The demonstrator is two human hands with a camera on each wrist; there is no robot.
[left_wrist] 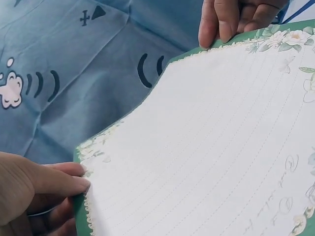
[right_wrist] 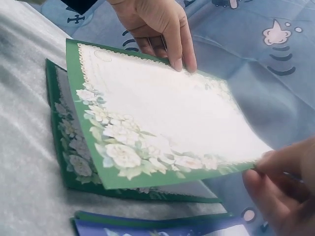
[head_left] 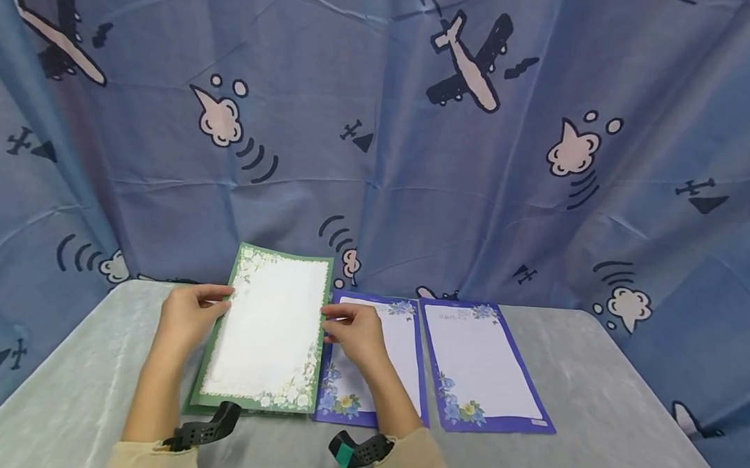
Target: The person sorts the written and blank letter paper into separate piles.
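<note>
A sheet of letter paper (head_left: 270,327) with a green border and white flowers is held up by its two long edges, tilted toward me. My left hand (head_left: 185,316) pinches its left edge between thumb and fingers. On the opposite edge, the fingers and thumb of my right hand (head_left: 359,333) pinch it too. The right wrist view shows the sheet slightly bowed, lifted off another green-bordered sheet (right_wrist: 61,118) that lies on the table. Faint dotted lines and pale script on the held sheet show in the left wrist view.
Two purple-bordered sheets with blue flowers lie to the right: a nearer one (head_left: 404,354), partly behind my right hand and forearm, and a farther one (head_left: 485,357). A grey cloth covers the table (head_left: 618,412). Behind hangs a blue curtain (head_left: 330,120) printed with airplanes.
</note>
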